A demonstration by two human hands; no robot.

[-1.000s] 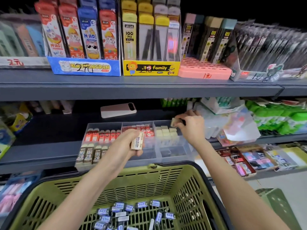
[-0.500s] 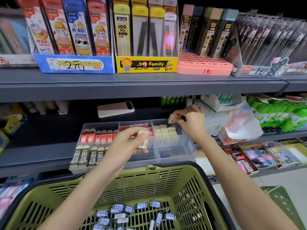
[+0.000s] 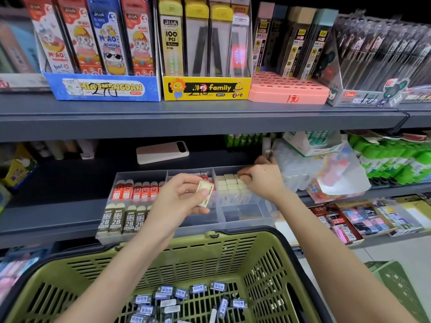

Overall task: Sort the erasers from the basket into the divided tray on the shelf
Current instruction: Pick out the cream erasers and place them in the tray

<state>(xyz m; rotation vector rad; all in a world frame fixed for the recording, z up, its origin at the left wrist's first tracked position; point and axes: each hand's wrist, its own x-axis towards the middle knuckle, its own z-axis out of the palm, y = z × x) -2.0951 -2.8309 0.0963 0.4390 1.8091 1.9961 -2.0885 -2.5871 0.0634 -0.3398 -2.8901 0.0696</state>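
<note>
Left hand (image 3: 179, 198) over middle of clear tray (image 3: 247, 223), thumb and fingers pinching cream eraser (image 3: 203, 193). Right hand (image 3: 264, 179) at tray's back-right compartment, fingertips curled down onto stacked cream erasers (image 3: 229, 183); pinching or just touching, cannot tell. Tray on shelf (image 3: 58, 206). Green basket (image 3: 210, 248) below, blue-labelled erasers (image 3: 198, 289) loose inside.

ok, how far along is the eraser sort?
Done: red erasers, 2B erasers and cream erasers stand in rows in the divided tray. In hand: left hand pinches a sleeved eraser over it; right hand reaches the cream rows. Left: many blue-labelled erasers in the basket.
</note>
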